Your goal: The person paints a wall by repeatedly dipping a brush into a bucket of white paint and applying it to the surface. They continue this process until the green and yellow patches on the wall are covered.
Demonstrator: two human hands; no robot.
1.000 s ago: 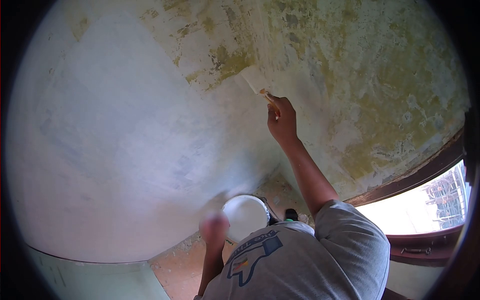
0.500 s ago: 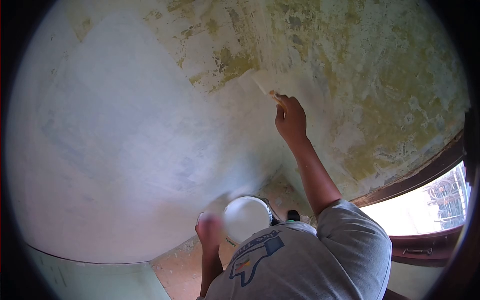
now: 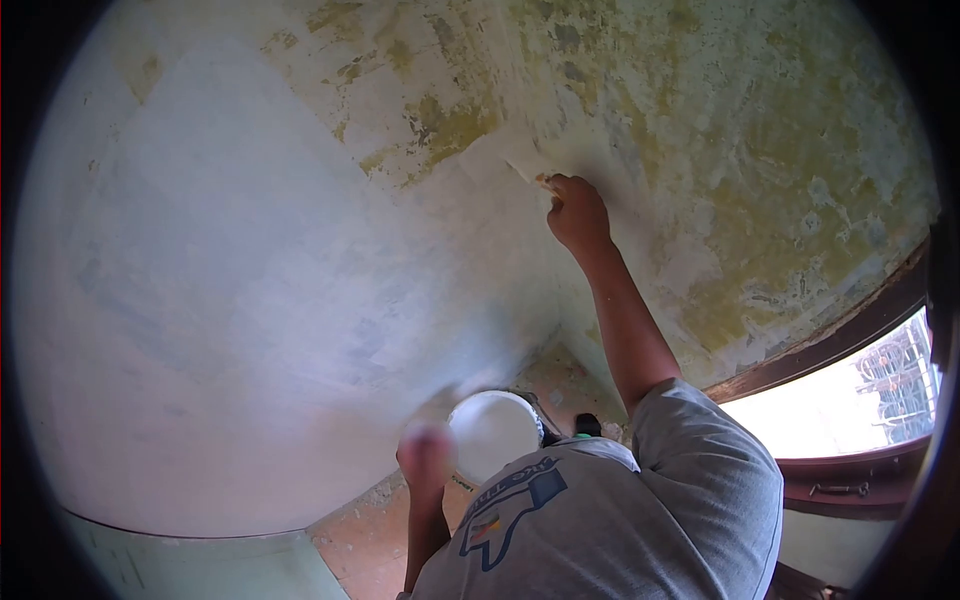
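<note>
My right hand (image 3: 580, 212) is raised to the wall and closed around the light brown handle of a putty knife (image 3: 544, 181). The knife's pale blade lies against the wall near the corner, hard to tell from the white coat there. Low in the view, my left hand (image 3: 425, 460) is beside the left rim of a white bucket (image 3: 493, 395). A blur covers its fingers, so whatever it holds is hidden. The left wall (image 3: 250, 250) has a smooth whitish coat, while the right wall (image 3: 780, 200) shows patchy yellow-green old paint.
A brown-framed window opening (image 3: 840, 400) with a metal grille curves along the right side. Reddish floor tiles (image 3: 355, 545) show at the foot of the wall. A dark object (image 3: 588, 425) sits just right of the bucket.
My right hand and the putty knife have shifted slightly up and left, with less blade showing. My left hand has come a little closer to the bucket. The view has tilted slightly.
</note>
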